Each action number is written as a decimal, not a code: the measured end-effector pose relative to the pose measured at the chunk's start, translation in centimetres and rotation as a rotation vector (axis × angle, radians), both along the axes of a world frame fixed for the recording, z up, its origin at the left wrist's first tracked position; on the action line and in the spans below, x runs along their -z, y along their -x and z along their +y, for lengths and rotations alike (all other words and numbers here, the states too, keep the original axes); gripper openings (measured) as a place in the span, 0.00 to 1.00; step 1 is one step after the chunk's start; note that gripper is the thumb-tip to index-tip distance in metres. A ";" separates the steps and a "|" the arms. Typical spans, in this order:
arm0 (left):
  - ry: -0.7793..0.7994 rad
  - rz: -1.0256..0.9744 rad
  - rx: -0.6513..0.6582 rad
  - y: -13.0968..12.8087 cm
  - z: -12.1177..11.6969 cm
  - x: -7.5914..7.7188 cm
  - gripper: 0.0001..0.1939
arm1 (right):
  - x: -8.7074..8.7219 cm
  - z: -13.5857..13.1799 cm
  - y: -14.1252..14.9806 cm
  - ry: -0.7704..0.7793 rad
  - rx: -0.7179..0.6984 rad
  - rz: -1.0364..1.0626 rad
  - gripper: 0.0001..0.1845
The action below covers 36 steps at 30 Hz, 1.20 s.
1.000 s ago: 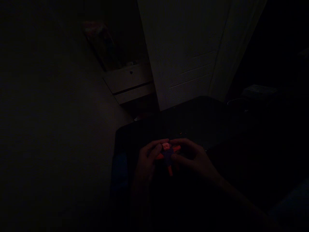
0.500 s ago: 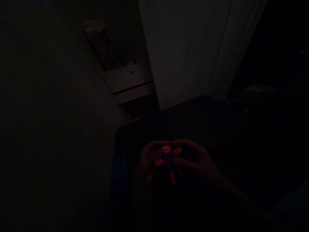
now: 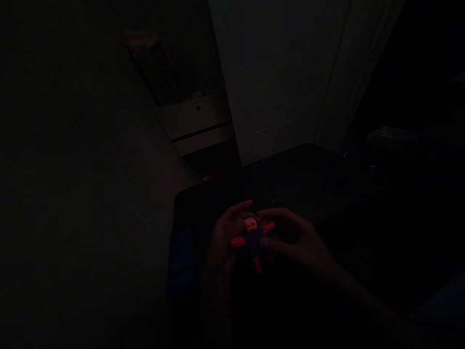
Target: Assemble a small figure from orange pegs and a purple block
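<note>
In the dim head view a small toy figure (image 3: 254, 238) is held between my hands. It has a pinkish-red head, a dark blue or purple body and orange-red limbs. My left hand (image 3: 222, 237) is curled around its head and one arm, with one finger lifted away above. From the other side, my right hand (image 3: 300, 237) pinches the body, its thumb lying across the front and its fingers arched behind. Darkness hides the exact fingertip contacts and the figure's lower right part.
Below my hands is a dark tabletop (image 3: 290, 169). A blue flat object (image 3: 180, 261) lies at its left edge. Beyond stand a white panelled door (image 3: 276, 72) and a drawer unit (image 3: 196, 116). A pale box-like object (image 3: 392, 135) is at the right.
My left hand has loosened slightly, and one finger has risen from the figure's head. The figure has tilted a little. My right hand keeps its pinch. The picture is darker.
</note>
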<state>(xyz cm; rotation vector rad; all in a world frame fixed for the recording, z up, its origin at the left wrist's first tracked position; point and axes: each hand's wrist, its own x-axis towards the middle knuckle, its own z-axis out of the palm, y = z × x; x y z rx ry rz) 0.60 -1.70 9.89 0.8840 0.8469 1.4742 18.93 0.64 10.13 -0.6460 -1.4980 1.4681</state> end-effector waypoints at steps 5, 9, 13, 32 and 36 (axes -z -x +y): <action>-0.033 0.286 -0.228 1.1 0.5 1.2 0.22 | 1.3 2.0 0.3 -0.116 0.119 -0.110 0.23; 0.003 0.627 -0.361 2.3 0.8 3.3 0.18 | 3.6 5.7 1.5 -0.209 0.134 -0.177 0.23; 0.008 0.870 -0.402 2.8 1.5 5.5 0.23 | 5.9 8.8 2.9 -0.255 0.110 -0.230 0.21; 0.039 1.067 -0.408 2.8 3.4 7.9 0.14 | 8.4 10.7 3.6 -0.261 -0.032 -0.294 0.20; 0.052 1.093 -0.415 2.7 3.7 7.8 0.16 | 8.3 10.7 3.6 -0.258 -0.052 -0.283 0.22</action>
